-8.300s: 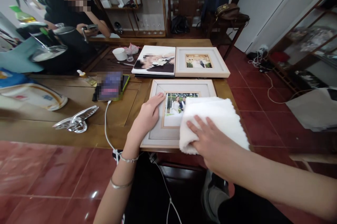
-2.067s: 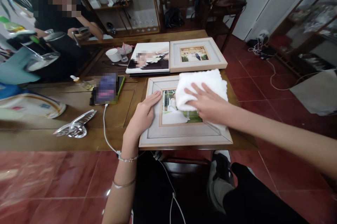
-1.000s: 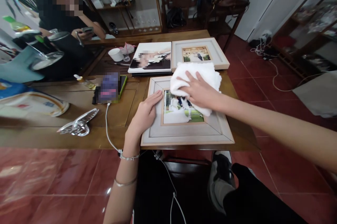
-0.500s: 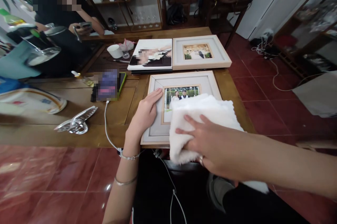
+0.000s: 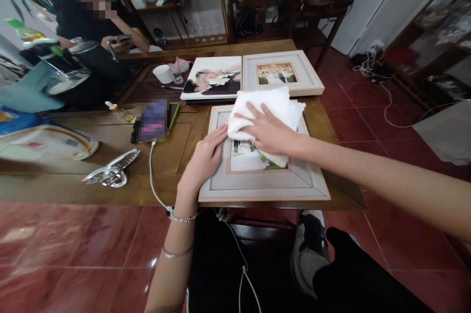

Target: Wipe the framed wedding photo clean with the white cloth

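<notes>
My left hand (image 5: pixel 206 156) lies flat on the left border of the near picture frame (image 5: pixel 257 188), fingers (image 5: pixel 217 132) pressed together and extended toward 12 o'clock, pinning the frame to the tabletop (image 5: pixel 110 175). 2 bracelets circle that wrist.

My right hand (image 5: pixel 270 131) presses palm-down on a white towel (image 5: pixel 267 102), fingers spread, gripping nothing, just bearing down. The towel is bunched over the upper half of the frame's photo and its top border; the lower part of the photo shows beneath the hand.

The frame sits at the near right end of the tabletop, its bottom edge at the tabletop's rim.

At 12 o'clock from it, 2 more pieces lie side by side: a photo print (image 5: pixel 215 77) on the left, a second frame (image 5: pixel 281 75) on the right, touching each other. The towel's far edge reaches close to the second frame.

At 9 o'clock from my left hand: a phone (image 5: pixel 156 119) with a white cable (image 5: pixel 152 175) running off the near edge. Further at 9, a silver ornament (image 5: pixel 110 173).

Another person sits at 10 o'clock, well apart, holding a small device.
</notes>
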Tool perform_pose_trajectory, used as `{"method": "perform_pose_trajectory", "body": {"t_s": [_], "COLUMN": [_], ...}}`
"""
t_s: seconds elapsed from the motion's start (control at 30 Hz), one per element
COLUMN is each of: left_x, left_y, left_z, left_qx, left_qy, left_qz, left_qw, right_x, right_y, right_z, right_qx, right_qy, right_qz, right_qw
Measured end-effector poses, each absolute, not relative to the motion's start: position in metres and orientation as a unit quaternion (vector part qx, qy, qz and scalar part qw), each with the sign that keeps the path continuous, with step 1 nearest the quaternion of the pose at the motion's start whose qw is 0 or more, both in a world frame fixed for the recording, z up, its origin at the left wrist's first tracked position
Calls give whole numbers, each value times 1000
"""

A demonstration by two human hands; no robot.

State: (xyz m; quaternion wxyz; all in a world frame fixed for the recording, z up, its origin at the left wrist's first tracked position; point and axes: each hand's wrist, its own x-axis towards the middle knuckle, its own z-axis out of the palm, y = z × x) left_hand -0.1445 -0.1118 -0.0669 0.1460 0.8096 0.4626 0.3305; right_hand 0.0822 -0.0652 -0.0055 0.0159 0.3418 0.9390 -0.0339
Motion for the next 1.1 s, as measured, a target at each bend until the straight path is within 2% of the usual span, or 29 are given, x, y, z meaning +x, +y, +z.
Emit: {"method": "perform_pose_trajectory", "body": {"t_s": [0.1, 0.23, 0.43, 0.57, 0.73, 0.83, 0.93, 1.1], "left_x": [-143, -142, -142, -141, -140, -142, -144, -146], "left_y": [-113, -113, -114, -117, -123, -126, -126, -125], "left_z": [-65, -66, -68, -63, -56, -57, -60, -64], "left_qx": [802, 803, 802, 800, 787, 777, 770, 767], "left_qy": [469, 470, 478, 478, 474, 474, 467, 455], "left_qz": [339, 338, 330, 326, 355, 372, 393, 409], "left_qw": [145, 143, 142, 158, 174, 180, 185, 195], "right_x": [80, 76, 75, 83, 81, 64, 42, 29], "right_y": [-43, -64, -150, -163, -122, -93, -79, -100], "right_z": [-5, 2, 42, 53, 21, 6, 1, 7], "right_qx": [349, 322, 291, 268, 408, 437, 422, 360], "right_qy": [937, 944, 922, 907, 900, 893, 902, 925], "right_qz": [-12, -34, -216, -288, -144, -106, -86, -110], "right_qw": [4, 64, 136, 149, 49, 23, 15, 55]}}
